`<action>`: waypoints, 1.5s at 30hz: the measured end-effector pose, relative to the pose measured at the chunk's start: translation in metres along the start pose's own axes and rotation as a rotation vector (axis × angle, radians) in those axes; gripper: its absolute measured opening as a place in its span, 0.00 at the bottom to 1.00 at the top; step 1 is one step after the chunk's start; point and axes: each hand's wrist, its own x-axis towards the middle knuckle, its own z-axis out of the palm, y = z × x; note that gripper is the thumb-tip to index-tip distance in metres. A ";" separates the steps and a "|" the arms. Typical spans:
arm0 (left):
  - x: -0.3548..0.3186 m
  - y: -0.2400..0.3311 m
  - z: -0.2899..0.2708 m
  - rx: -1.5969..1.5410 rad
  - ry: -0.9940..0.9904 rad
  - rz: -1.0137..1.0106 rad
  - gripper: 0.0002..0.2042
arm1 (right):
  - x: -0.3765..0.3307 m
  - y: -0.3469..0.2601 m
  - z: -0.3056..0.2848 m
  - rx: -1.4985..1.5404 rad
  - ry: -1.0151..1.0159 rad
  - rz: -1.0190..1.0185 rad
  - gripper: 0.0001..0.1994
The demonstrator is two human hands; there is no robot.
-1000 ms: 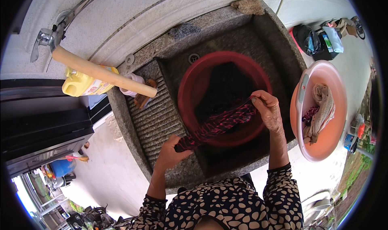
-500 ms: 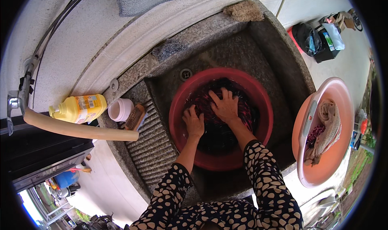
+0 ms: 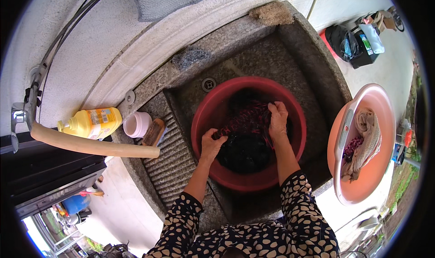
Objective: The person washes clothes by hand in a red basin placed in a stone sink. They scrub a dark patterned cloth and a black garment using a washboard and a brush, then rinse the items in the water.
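Pale wall [image 3: 97, 42], plain, curving across the upper left and top of the frame; grey knitted cloth [image 3: 179, 2] at its top edge.

Stone laundry sink [image 3: 229, 35], centre: ribbed washboard [image 3: 174, 178] on its left side, round drain [image 3: 209, 84] above centre, brown fibre clump [image 3: 272, 14] on its upper rim.

Red basin [image 3: 201, 117], one, standing in the sink, centre of frame; dark contents, cloth and water not clearly separable.

Dark cloth with pink-red pattern [image 3: 247, 117], one, in the upper middle of the red basin, stretched between both hands.

Left hand [image 3: 210, 144], at the basin's left side: thumb and fingers clamped on the cloth's left end.

Right hand [image 3: 277, 119], at the basin's right side: fingers clamped on the cloth's right end.

Sleeves [image 3: 308, 203], dark with cream spots, lower edge.

Left of frame: yellow jug [image 3: 93, 123]; beige hose [image 3: 99, 145] running below it; pale pink tub [image 3: 137, 124]; brown scrubbing brush [image 3: 154, 132] just beside the tub.

Right of frame: peach basin [image 3: 367, 190], tilted in view, containing a beige cloth [image 3: 366, 144] and a purple patterned cloth [image 3: 351, 148].
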 end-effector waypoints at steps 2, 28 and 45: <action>-0.006 0.001 0.007 -0.253 0.027 0.051 0.16 | -0.020 0.018 -0.001 -0.061 -0.152 0.068 0.01; -0.048 0.071 -0.003 -0.802 -0.010 -0.300 0.26 | -0.028 -0.023 0.060 -0.868 -0.267 -0.691 0.08; -0.024 0.032 0.023 -0.406 0.345 0.241 0.09 | -0.015 -0.027 -0.003 -0.114 0.009 -0.161 0.17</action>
